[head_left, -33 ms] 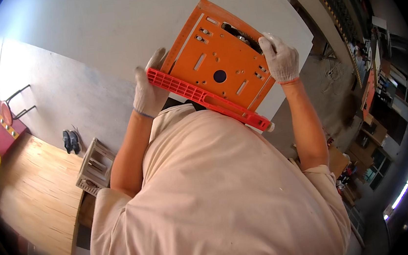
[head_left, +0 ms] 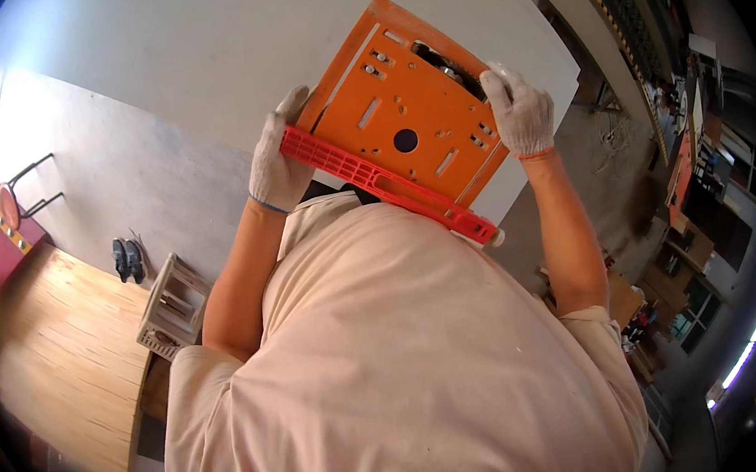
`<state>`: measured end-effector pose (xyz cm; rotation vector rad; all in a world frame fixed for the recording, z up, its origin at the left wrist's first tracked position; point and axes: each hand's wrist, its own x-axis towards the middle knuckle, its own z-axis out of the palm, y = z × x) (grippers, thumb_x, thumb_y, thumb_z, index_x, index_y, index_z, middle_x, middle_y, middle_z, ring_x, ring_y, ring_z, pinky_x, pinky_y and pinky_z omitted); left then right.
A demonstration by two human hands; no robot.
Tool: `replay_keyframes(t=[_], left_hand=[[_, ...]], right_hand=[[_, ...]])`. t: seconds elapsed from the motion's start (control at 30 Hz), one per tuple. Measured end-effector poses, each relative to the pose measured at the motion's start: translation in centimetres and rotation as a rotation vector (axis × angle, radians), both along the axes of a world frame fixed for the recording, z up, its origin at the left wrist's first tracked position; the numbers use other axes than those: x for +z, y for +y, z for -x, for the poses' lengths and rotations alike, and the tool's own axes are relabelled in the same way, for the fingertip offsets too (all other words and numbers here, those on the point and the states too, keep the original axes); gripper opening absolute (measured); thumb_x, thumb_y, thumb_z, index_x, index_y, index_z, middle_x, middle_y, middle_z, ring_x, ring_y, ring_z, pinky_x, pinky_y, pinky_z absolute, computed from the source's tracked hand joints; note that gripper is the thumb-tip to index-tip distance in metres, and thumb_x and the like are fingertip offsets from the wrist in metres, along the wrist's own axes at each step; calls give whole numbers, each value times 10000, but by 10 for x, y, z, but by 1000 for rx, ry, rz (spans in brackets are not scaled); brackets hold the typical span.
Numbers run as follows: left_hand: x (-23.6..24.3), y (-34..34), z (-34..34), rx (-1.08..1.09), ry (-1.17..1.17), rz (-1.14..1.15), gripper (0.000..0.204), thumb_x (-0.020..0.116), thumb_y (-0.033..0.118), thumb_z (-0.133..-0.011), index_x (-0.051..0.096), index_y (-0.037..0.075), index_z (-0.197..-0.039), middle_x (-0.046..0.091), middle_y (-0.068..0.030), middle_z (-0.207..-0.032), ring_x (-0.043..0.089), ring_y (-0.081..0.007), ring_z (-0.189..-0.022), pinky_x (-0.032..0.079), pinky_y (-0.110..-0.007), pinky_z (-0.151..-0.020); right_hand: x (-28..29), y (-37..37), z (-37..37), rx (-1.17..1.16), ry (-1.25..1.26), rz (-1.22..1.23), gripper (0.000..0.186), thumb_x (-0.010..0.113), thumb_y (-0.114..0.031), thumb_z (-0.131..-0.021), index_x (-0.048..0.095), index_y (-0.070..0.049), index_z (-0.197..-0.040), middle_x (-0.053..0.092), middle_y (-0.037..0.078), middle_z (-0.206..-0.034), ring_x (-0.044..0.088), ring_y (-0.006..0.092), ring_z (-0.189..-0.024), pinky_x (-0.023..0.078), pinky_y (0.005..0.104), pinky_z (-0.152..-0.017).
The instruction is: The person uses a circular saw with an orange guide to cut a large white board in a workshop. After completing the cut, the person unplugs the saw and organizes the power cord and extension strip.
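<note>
Orange rectangular slotted panel (head_left: 420, 109) is, in the head view, before the beige shirt (head_left: 396, 325). White-gloved left hand (head_left: 278, 162) holds its left side near the red ribbed strip (head_left: 329, 154); white-gloved right hand (head_left: 523, 115) holds its right edge.

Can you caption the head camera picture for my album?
Gloved left hand and right hand hold an orange panel, red strip along its edge.
</note>
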<state>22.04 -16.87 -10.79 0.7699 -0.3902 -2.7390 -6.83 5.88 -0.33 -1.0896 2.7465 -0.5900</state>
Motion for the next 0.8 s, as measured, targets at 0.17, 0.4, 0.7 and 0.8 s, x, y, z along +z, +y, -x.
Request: replay_keyframes(t=[0.17, 0.4, 0.7, 0.8], left_hand=[[-5, -9, 6, -33, -179, 14, 644, 717, 262, -973, 571, -60, -1512, 600, -175, -1531, 567, -307, -1417, 469, -475, -1187], [-4, -3, 7, -47, -257, -1, 613, 644, 183, -944, 550, -24, -1514, 635, -161, -1438, 614, -308, -1347, 522, -476, -1147], [-3, -4, 9, -142, -138, 108, 703, 673, 302, -1006, 502, -66, -1581, 635, -155, -1497, 651, -255, -1309, 551, -391, -1105], [-12, -9, 16, -211, -182, 138, 508, 716, 348, -1028, 663, -25, -1368, 703, -67, -1223, 687, -175, -1091, 583, -348, -971]], right_hand=[[31, -19, 53, 191, -242, -324, 459, 607, -447, -1104, 770, -28, -1014, 752, 209, -855, 738, 384, -779, 601, 465, -718], [-24, -124, 75, 222, -911, -197, 561, 431, -476, -1168, 716, -19, -1323, 781, 82, -1175, 723, 183, -1068, 576, 309, -946], [-35, -136, 48, 26, -1053, -256, 543, 480, -533, -1130, 741, -67, -1225, 777, 53, -1080, 706, 97, -893, 588, 295, -836], [-35, -138, 49, 87, -1058, -294, 539, 486, -531, -1128, 745, -69, -1228, 780, 54, -1061, 712, 105, -889, 594, 312, -842]])
